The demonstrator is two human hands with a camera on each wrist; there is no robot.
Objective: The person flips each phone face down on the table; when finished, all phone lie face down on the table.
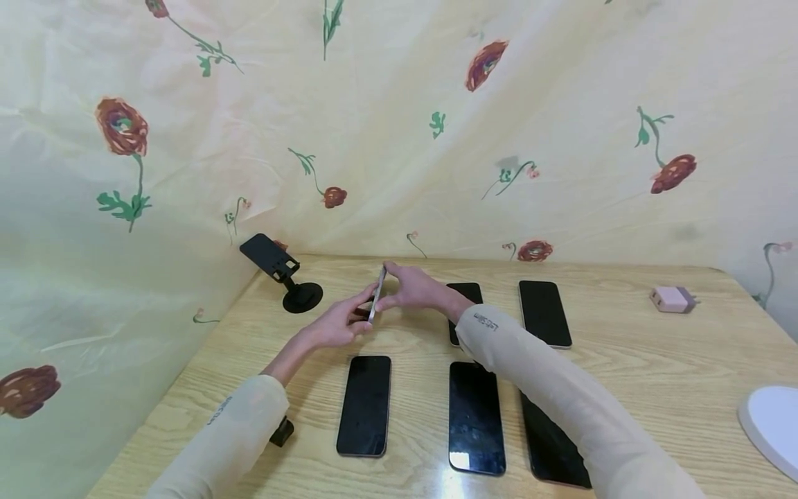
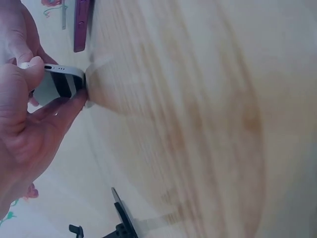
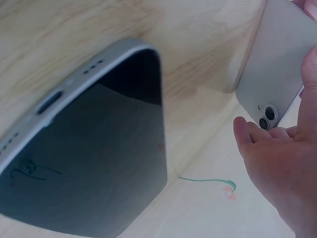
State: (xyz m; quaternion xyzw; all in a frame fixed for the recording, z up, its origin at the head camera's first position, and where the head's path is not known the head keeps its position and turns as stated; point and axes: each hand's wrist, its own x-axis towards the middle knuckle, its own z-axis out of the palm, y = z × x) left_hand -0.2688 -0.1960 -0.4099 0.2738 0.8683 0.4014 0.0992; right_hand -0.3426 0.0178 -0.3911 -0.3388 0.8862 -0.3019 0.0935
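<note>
Both hands hold one silver smartphone (image 1: pixel 377 294) up on edge over the far part of the table. My left hand (image 1: pixel 337 322) grips it from the left, thumb at the near end and fingers against the dark screen, as the left wrist view shows. From the other side my right hand (image 1: pixel 416 287) pinches it, thumb low and fingertips at the far end. The phone's pale back (image 3: pixel 277 59) with two round camera lenses shows in the right wrist view, beside the right thumb. Left of the hands stands a black phone holder (image 1: pixel 271 256) on a round base.
Several dark-screened phones lie flat: a phone (image 1: pixel 364 407) in front of the left hand, another phone (image 1: pixel 476 418) near the middle, others partly under the right sleeve. A pink charger plug (image 1: pixel 670 299) and a white round object (image 1: pixel 773 426) are at right. Flowered cloth (image 1: pixel 386 125) hangs behind.
</note>
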